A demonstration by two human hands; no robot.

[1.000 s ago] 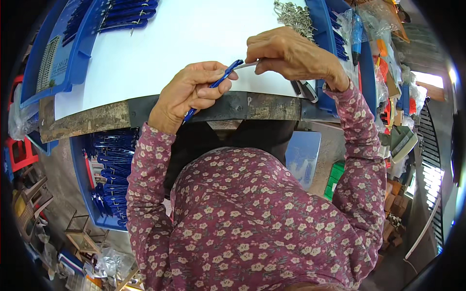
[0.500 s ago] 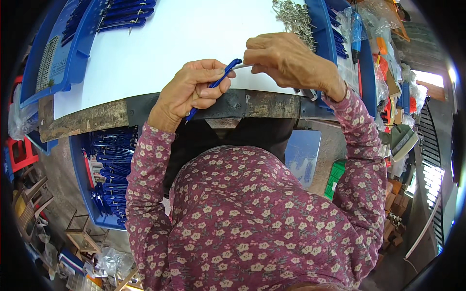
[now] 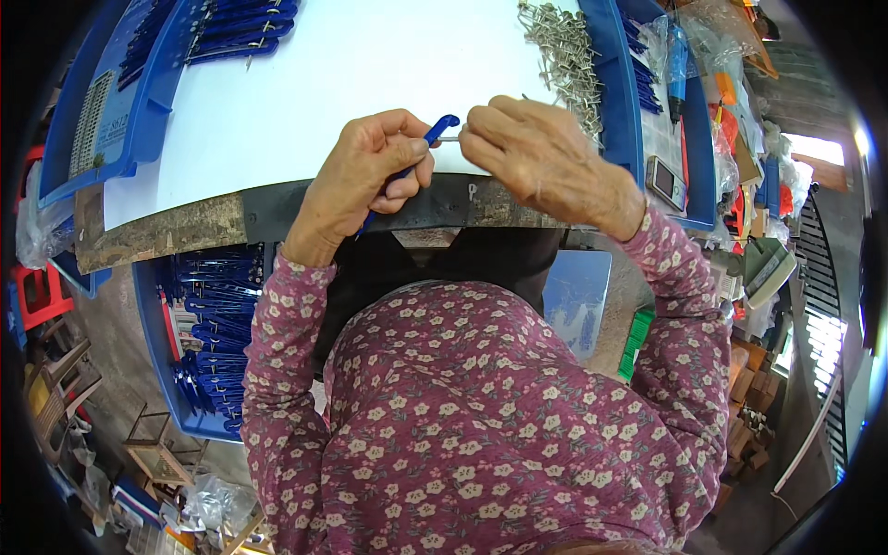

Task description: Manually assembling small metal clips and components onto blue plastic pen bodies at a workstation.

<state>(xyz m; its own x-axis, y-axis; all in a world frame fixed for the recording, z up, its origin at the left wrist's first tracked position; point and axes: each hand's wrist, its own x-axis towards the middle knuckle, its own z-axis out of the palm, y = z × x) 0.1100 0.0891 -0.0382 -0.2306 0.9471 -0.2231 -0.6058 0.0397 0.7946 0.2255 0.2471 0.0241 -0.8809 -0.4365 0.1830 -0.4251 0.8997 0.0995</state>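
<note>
My left hand (image 3: 375, 171) is closed around a slim blue piece (image 3: 445, 124) with a hooked, rounded end, probably plastic. Its hooked end rises above my thumb, and its lower end shows beneath my palm. My right hand (image 3: 546, 157) is closed on a thin metal rod (image 3: 450, 140) that runs across to the blue piece just below the hook. Most of the rod is hidden by my fingers, so I cannot tell whether it is a tool or a part. Both hands are over the front edge of the white-topped table (image 3: 314, 92).
Small metal parts (image 3: 566, 60) lie heaped at the upper right beside a blue tray (image 3: 622, 83). A small grey device (image 3: 666, 182) lies in that tray. Bundled blue pieces (image 3: 240, 28) sit at the upper left. A blue crate (image 3: 148, 324) below the table holds many more.
My right hand has come down and turned, its fingers more curled. A metal rod now shows between it and the blue piece, where a whitish length showed before. My left hand has barely shifted.
</note>
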